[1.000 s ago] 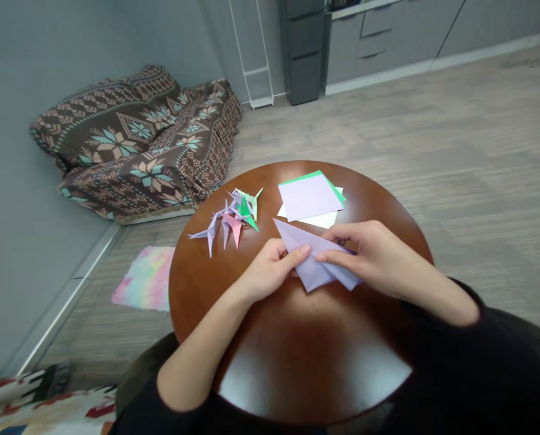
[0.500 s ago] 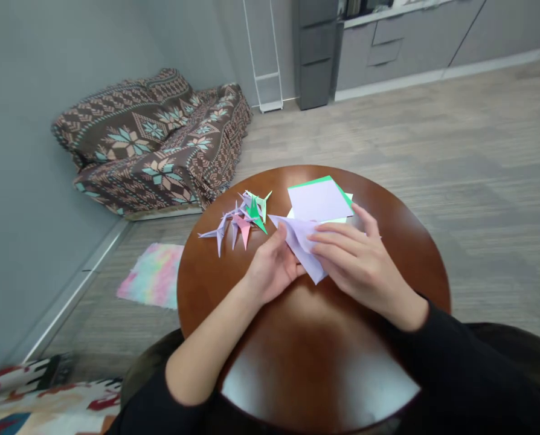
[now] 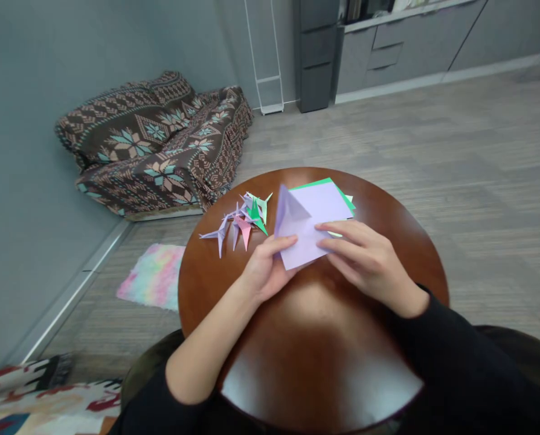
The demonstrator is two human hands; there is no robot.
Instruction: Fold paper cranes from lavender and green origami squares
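Surface: round wooden table [image 3: 306,356], brown and glossy, is seen from above, with grey floor beyond.
Sheet: lilac paper sheet [image 3: 297,235] is held over the table's middle, just near of the paper stack [image 3: 331,196], one flap raised at its far left.
Handling: judged light, thin and easily creased; best taken by fingertips at an edge or corner.
Left hand [image 3: 264,272]: narrowly closed, the sheet's near left edge pinched between thumb and fingers.
Right hand [image 3: 367,263]: fingers are laid almost flat on the sheet's right part; the thumb is hidden, so a pinch cannot be told.
Far left: paper cranes [image 3: 243,220] are clustered, apart from the sheet.
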